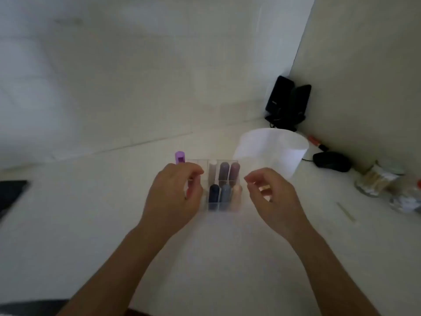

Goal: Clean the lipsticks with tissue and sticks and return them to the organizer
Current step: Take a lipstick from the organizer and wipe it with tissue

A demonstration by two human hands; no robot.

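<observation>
A clear organizer [224, 161] stands in the middle of the white table and holds several lipsticks, dark blue [214, 193], grey, brown and pale ones. My left hand [175, 195] is curled over its left side, fingers bent towards the thumb; a reddish spot shows under the palm, too blurred to name. My right hand [271, 197] hovers just right of the organizer, thumb and forefinger nearly pinched. A purple lipstick [180, 157] stands behind the left hand. A white tissue roll [273, 149] sits behind the right hand.
Black speakers [287, 99] stand in the far corner, with an orange-red lipstick [316, 142] and a black mouse [331, 160] near the right wall. A glass jar of sticks [376, 179] is far right, one loose stick [346, 212] before it. A dark flat object [11, 195] lies at the left edge.
</observation>
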